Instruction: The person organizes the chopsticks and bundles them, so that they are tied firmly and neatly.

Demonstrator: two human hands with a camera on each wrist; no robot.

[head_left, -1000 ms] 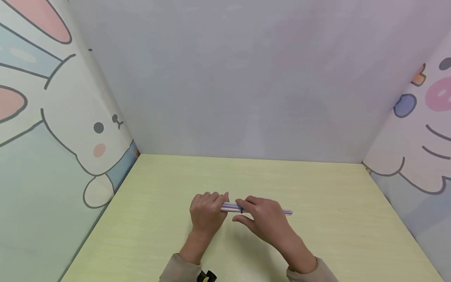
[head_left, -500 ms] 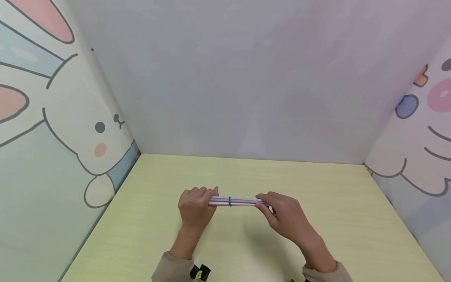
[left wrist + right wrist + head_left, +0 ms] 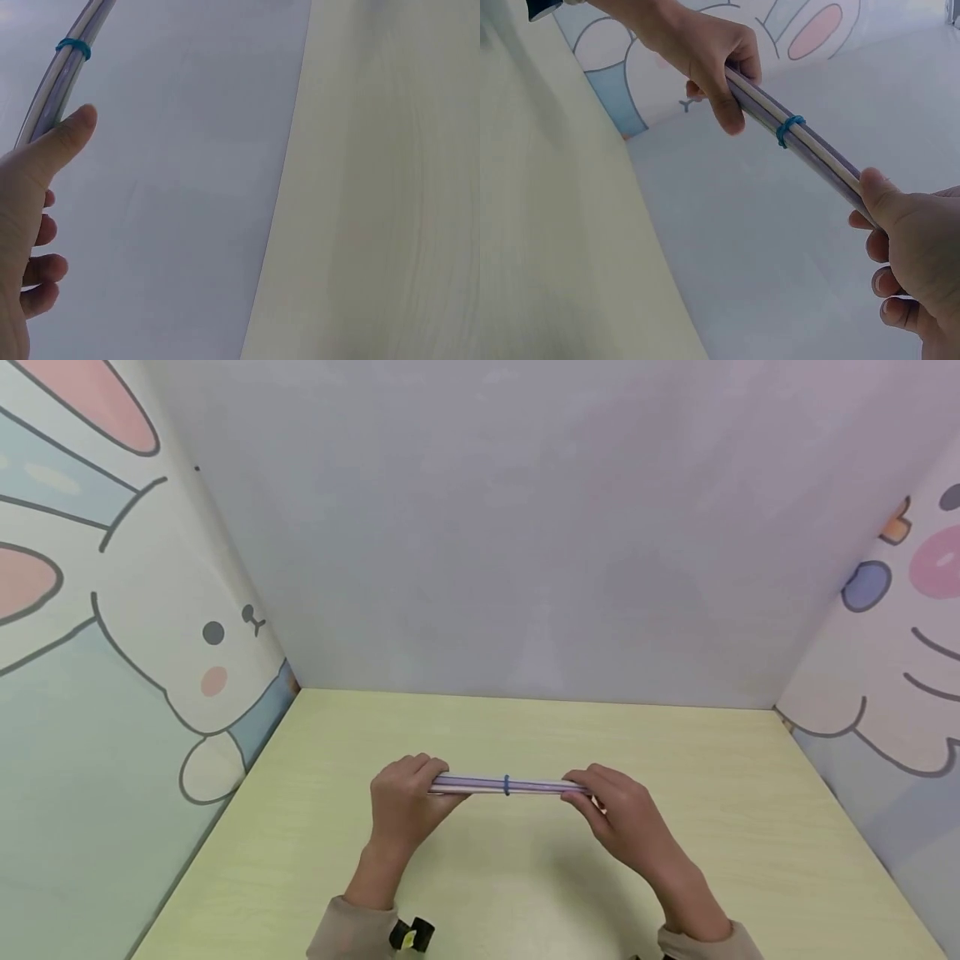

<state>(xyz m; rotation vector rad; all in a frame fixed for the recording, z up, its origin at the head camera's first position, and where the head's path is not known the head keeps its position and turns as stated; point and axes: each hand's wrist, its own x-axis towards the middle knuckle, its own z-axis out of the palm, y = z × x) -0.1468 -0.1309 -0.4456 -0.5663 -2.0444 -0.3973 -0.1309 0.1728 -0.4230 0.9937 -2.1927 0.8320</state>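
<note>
A bundle of slim purple and white sticks (image 3: 480,786) is held level above the table, spanning both hands. Whether they are chopsticks, straws or something else I cannot tell. Around the bundle's middle sits a blue band (image 3: 507,785), wound tight like a rubber band; in the left wrist view the band (image 3: 73,49) looks teal. My left hand (image 3: 405,797) grips the left end, its thumb (image 3: 71,135) lying along the sticks. At the right end, my right hand (image 3: 626,818) pinches the bundle between thumb and fingers. Both ends of the bundle are hidden by the hands.
A pale yellow-green table (image 3: 480,727) lies beneath the hands. Behind it rises a plain grey wall (image 3: 510,527). Side panels with cartoon animals, a rabbit (image 3: 172,610) at left, enclose the table. A black device (image 3: 412,935) is at the left sleeve.
My right hand has slid rightwards along the bundle from near the band to its right end, now pinching there. The left hand has shifted left, and more of the sticks shows between the hands.
</note>
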